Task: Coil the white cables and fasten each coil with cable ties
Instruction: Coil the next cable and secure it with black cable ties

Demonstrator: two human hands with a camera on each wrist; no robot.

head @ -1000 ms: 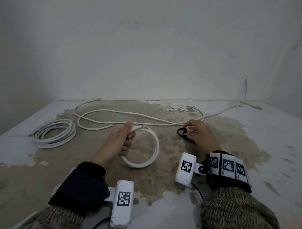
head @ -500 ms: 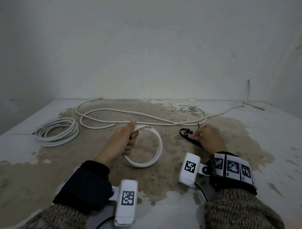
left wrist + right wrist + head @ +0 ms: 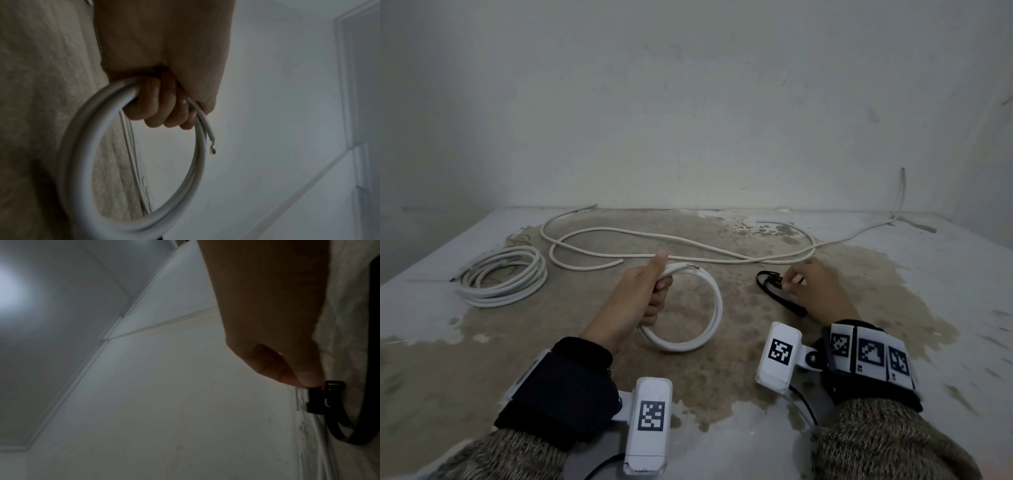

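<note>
My left hand (image 3: 650, 291) grips a small white cable coil (image 3: 709, 318) held upright above the surface; its cut end with bare copper sticks out past the thumb. The left wrist view shows the fingers (image 3: 162, 105) curled round this coil (image 3: 82, 146). To the right, my right hand (image 3: 811, 291) pinches a black cable tie (image 3: 774, 284) that lies on the surface; its fingertips (image 3: 304, 378) meet at the black cable tie's buckle end (image 3: 320, 399). A long loose white cable (image 3: 654, 240) snakes across the back.
A finished white coil (image 3: 503, 277) lies at the left. The stained concrete surface (image 3: 722, 383) ends at a plain wall behind. Another thin cable (image 3: 900, 195) runs up the wall at the far right corner.
My right hand has drawn slightly back toward me and now pinches the black tie's buckle end. The left hand has kept the coil almost still.
</note>
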